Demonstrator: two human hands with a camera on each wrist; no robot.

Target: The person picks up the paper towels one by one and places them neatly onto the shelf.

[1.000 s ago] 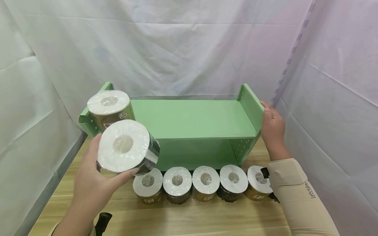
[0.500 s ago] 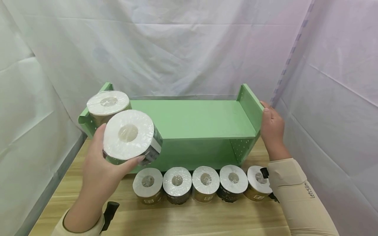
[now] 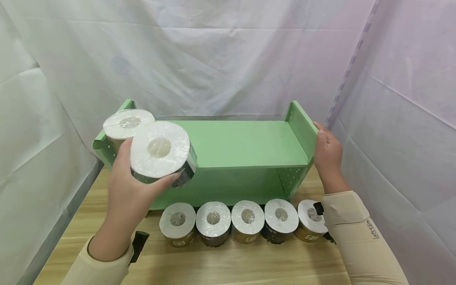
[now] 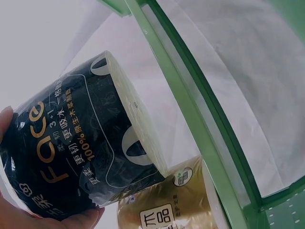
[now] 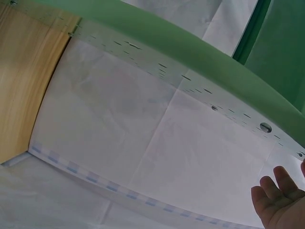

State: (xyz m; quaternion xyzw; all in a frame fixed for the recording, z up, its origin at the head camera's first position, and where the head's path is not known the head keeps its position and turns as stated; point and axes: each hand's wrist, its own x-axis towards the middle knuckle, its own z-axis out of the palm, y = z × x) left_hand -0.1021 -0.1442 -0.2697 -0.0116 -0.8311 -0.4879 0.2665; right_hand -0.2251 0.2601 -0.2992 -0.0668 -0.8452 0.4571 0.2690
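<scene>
My left hand [image 3: 128, 194] grips a toilet paper roll [image 3: 178, 158] wrapped in dark film, thumb on its near side. The roll is held in the air at the left of the green shelf [image 3: 231, 144], its white end tilted up. Gold lettering shows on the wrapped roll [image 4: 62, 143] in the left wrist view. Behind it a gold-wrapped roll [image 3: 115, 123] stands on the shelf's upper board, against the left side panel, and is partly covered. My right hand [image 3: 327, 154] holds the right side panel's outer edge; curled fingers [image 5: 274, 188] show at lower right in the right wrist view.
Several wrapped rolls [image 3: 248, 217] stand in a row on the wooden table [image 3: 213, 265] before the shelf, gold and dark by turns. The rightmost one is partly behind the right sleeve [image 3: 356, 229]. White cloth [image 3: 228, 59] hangs behind and at both sides.
My left hand has raised the dark-wrapped roll up and slightly right, away from me, overlapping the gold-wrapped roll on the shelf. My right hand has kept its place on the side panel.
</scene>
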